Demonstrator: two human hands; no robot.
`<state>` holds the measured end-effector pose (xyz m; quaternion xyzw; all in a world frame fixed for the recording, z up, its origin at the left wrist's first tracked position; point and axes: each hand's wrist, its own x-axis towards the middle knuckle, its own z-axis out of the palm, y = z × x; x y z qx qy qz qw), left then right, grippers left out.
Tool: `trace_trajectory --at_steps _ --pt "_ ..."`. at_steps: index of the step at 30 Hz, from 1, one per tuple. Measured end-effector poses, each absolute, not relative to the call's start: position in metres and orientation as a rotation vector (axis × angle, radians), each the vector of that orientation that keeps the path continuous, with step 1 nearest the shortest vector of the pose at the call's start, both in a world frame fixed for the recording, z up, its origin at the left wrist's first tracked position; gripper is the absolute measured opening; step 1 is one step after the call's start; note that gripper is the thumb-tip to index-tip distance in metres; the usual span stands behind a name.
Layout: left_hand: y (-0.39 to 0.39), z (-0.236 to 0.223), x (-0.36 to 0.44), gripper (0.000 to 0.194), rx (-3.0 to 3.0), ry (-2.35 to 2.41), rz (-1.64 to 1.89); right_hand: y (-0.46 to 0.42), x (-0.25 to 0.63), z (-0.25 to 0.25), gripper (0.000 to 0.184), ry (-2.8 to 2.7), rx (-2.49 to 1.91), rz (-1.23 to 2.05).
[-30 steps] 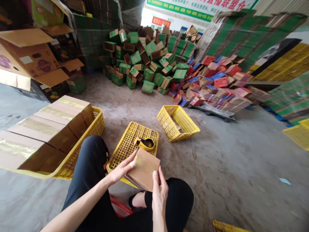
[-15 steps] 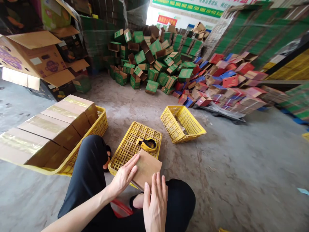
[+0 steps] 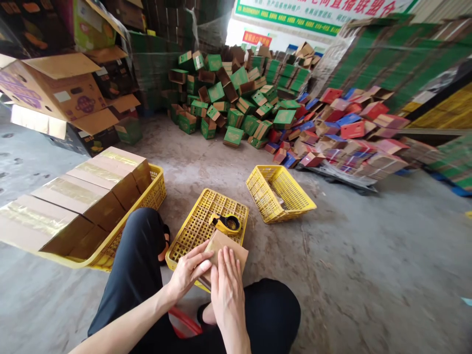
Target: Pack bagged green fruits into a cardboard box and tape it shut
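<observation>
A small brown cardboard box (image 3: 235, 247) rests at the near end of an upturned yellow plastic crate (image 3: 190, 228). My right hand (image 3: 227, 282) lies flat across its top face, fingers stretched out and together. Along the box's left edge sits my left hand (image 3: 191, 268), fingers extended and touching it. Both palms face down. Just beyond the box, a yellow and black tape dispenser (image 3: 225, 223) lies on the crate. Part of the box is hidden under my hands.
Left of my knee, a yellow crate (image 3: 157, 189) holds several taped cardboard boxes (image 3: 92, 172). Another yellow crate (image 3: 295, 191) stands ahead to the right. Piles of green boxes (image 3: 236, 118) and red and blue boxes (image 3: 350, 128) lie farther back. Large open cartons (image 3: 70, 93) are stacked at left.
My right hand has moved up and left from the box's near right edge onto its top. The left hand stays by the left edge, with its fingers slightly more bent.
</observation>
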<state>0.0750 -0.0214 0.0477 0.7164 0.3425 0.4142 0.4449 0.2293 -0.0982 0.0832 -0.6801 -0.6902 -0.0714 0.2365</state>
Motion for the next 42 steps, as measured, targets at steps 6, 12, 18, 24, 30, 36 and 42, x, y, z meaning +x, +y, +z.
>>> trace_trajectory --at_steps 6,12,18,24,30,36,42 --pt "-0.023 0.042 0.074 0.044 1.779 0.805 1.049 -0.086 0.229 0.088 0.056 -1.976 -1.832 -0.108" --pt "-0.026 0.039 0.078 0.058 1.707 0.853 1.055 -0.099 0.226 0.092 0.057 -2.010 -1.752 -0.066" --pt "-0.025 0.041 0.080 0.053 1.697 0.845 1.070 -0.087 0.221 0.113 0.050 -1.991 -1.834 -0.083" --pt "-0.025 0.046 0.079 0.050 1.733 0.839 1.078 -0.065 0.214 0.133 0.045 -1.957 -2.007 -0.118" --pt "-0.032 0.047 0.082 0.048 1.723 0.922 1.096 -0.092 0.207 0.126 0.044 -1.956 -1.937 -0.108" --pt "-0.028 0.052 0.076 0.048 1.780 0.901 1.027 -0.128 0.208 0.115 0.045 -1.927 -1.923 -0.055" --pt "-0.028 0.053 0.072 0.044 1.893 0.896 1.038 -0.159 0.237 0.099 0.049 -1.646 -1.940 -0.037"
